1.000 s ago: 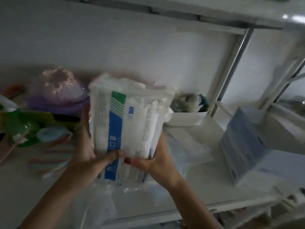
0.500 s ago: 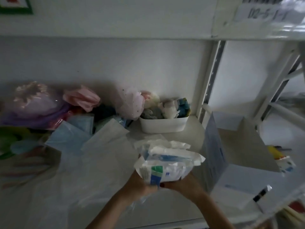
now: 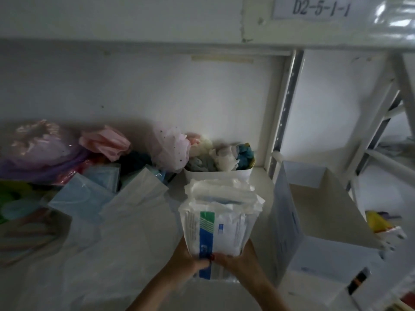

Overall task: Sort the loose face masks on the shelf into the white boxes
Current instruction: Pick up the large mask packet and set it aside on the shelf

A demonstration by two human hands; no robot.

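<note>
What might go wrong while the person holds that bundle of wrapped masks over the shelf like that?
Both the left hand and right hand grip only the bottom of the white stack of packaged masks with a blue and green stripe, so its loose top could fan out and spill. The open white cardboard box stands off to the right; a careless swing might knock it or miss the opening.

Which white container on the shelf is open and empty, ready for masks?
The tall white box right of the hands: its top flap is open and the inside looks bare. The low white tub at the back is already full of crumpled items.
</note>
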